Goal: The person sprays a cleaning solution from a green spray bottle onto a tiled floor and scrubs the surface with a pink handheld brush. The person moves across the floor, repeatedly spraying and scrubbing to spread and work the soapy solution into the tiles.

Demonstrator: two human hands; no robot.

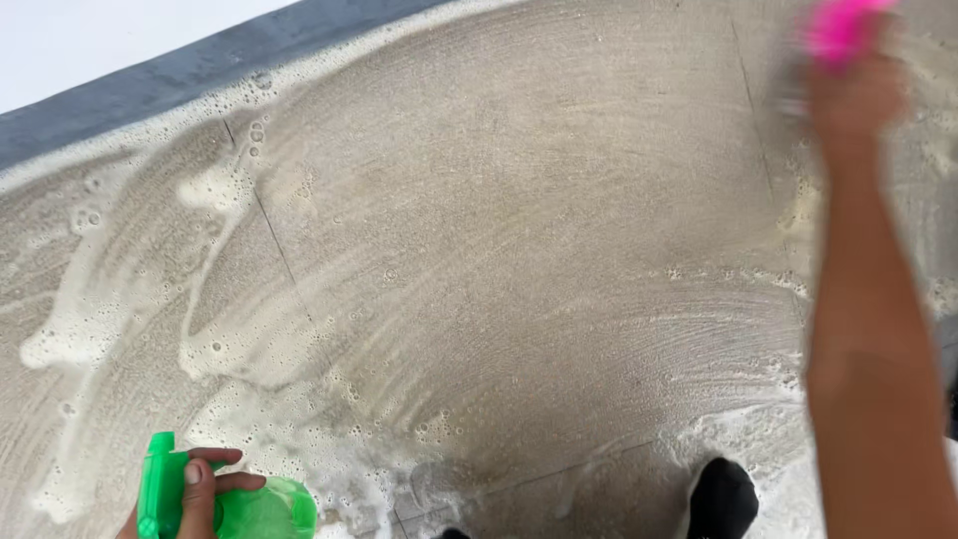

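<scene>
head view: left hand [195, 489] grips green spray bottle [244, 507]; right hand [853, 95] blurred pink brush [841, 25].

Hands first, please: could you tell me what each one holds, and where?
Left hand: green spray bottle, gripped around its neck. Right hand: blurred pink object, hold unclear.

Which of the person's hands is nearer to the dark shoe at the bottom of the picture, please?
Hard to call; perhaps left. The left hand holds the green spray bottle far left of the shoe; the right hand is high above it.

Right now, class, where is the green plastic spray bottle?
Head view, bottom left: the green plastic spray bottle sits in the left hand, above the soapy floor.
</scene>
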